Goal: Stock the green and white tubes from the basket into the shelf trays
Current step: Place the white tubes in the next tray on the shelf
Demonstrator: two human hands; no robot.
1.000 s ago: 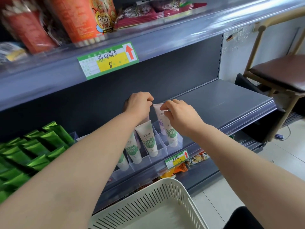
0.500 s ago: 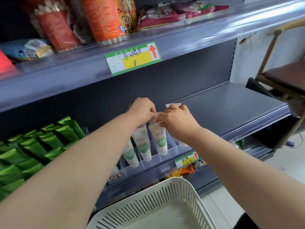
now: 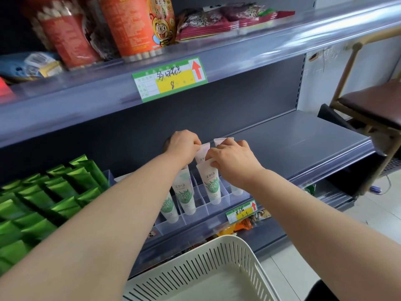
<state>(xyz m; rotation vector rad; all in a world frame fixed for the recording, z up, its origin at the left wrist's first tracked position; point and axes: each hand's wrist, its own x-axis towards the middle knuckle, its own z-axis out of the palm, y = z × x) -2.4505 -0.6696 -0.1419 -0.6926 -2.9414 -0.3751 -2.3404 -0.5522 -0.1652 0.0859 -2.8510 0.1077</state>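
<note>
Several green and white tubes stand cap-down in the clear shelf trays on the middle shelf. My right hand pinches the crimped top of the front tube in one tray. My left hand grips the top of a tube just behind it. Another tube top shows beyond my right hand. Two more tubes stand in the trays to the left. The white slotted basket sits below the shelf; the part of its inside that shows holds no tubes.
Green foil packets fill the shelf to the left of the trays. The grey shelf to the right is bare. Snack bags sit on the upper shelf. A chair stands at the right.
Both hands stayed at the tube tops over the trays. My right hand has moved from the rightmost tube to the tube in the tray beside it. The camera has drifted left.
</note>
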